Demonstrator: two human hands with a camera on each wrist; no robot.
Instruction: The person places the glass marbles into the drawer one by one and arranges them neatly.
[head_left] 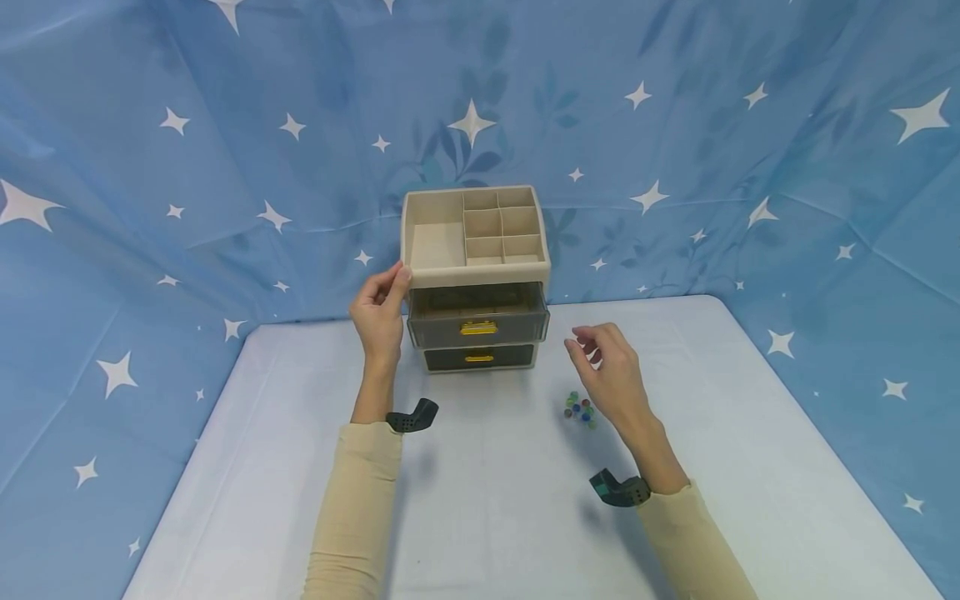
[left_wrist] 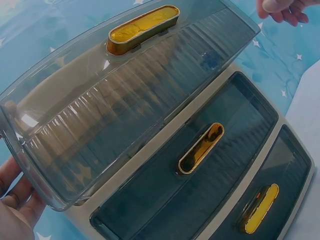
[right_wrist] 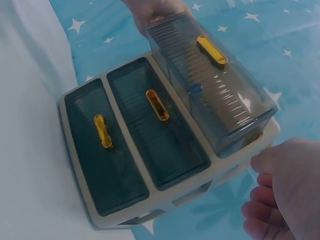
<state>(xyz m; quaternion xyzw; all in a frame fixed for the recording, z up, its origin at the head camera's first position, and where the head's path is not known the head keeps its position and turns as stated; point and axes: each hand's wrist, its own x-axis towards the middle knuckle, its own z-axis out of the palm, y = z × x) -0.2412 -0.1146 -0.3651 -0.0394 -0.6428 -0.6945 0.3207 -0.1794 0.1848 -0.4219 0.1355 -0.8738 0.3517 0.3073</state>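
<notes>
A beige drawer organizer stands at the back of the table, with smoky clear drawers and gold handles. Its top drawer is pulled out, and a blue marble shows inside through the clear plastic. My left hand grips the organizer's upper left front corner, thumb at the rim and fingers along the side. To the right of the drawer my right hand hovers with loosely bent fingers and nothing between them. Several coloured marbles lie on the table just left of the right wrist.
The organizer's top has one large compartment and several small ones. Two lower drawers are closed, with gold handles. A white cloth covers the table. Blue star-patterned fabric hangs behind and at the sides.
</notes>
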